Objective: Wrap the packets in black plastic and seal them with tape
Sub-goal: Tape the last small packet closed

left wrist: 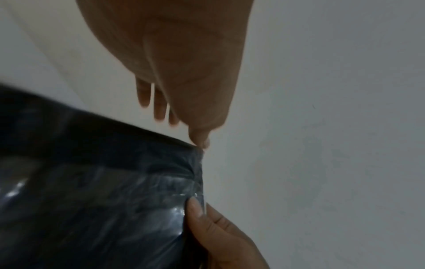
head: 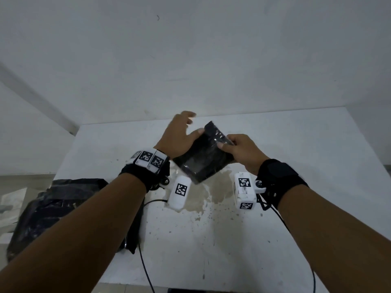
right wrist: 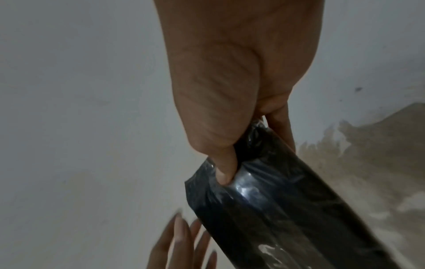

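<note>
Head view: black-wrapped packet held tilted in the air above the stained white table. Right hand pinches its upper right edge — thumb on glossy tape. Left hand is loose, fingers spread, thumb touching the packet's left edge. Black plastic bag lies at the table's left.

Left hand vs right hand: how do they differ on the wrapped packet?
The right hand pinches the wrapped packet at its far end, thumb pressed into the plastic; the left hand only touches its edge. Right fingers curl round it; left fingers spread straight. Both hover above the table.
</note>
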Demonstrator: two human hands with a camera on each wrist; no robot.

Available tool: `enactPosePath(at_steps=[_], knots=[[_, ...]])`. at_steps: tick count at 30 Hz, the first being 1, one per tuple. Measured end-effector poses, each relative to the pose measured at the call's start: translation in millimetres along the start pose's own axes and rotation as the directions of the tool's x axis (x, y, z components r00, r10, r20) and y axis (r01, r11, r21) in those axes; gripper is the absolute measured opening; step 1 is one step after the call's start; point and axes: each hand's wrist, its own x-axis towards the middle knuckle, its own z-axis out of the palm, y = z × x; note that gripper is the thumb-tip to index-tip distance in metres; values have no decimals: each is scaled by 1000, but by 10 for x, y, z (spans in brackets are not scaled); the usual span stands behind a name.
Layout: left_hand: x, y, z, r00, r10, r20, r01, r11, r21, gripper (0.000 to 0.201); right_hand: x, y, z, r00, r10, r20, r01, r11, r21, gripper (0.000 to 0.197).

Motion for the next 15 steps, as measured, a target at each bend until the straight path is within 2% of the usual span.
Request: enactPosePath(at_steps=[2, 3, 5, 8, 10, 12, 14, 15], knots=[[-62, -84, 27, 972, -121, -200, 106, 991, -81, 67, -13, 17, 5, 995, 54, -80, -39, 982, 183, 25], [-96, -110, 52, 953, -188, -239, 166, 980, -110, 76, -15, 24, 11, 992, 79, -99, -51, 963, 265, 24], [-148, -161, 119, 915, -339, -221, 290, 930, -223, 93, -20, 31, 35, 987, 123, -102, -67, 898, 434, 20], [-157, -235, 160, 864, -499, -61, 424, 789, -445, 108, -14, 50, 80, 982, 167, -88, -78, 785, 615, 18], [-145, -264, 154, 857, -513, 46, 448, 697, -559, 104, 5, 73, 84, 980, 177, -90, -79, 763, 642, 18], [-145, -254, 135, 872, -482, 90, 422, 645, -637, 84, 6, 90, 80, 980, 181, -83, -83, 750, 656, 18], [-161, -255, 103, 896, -435, 92, 386, 657, -647, 74, 6, 99, 72, 975, 198, -102, -97, 789, 607, 25], [-158, -271, 78, 909, -409, 87, 374, 702, -606, 76, 18, 103, 52, 966, 210, -150, -109, 858, 502, 39]])
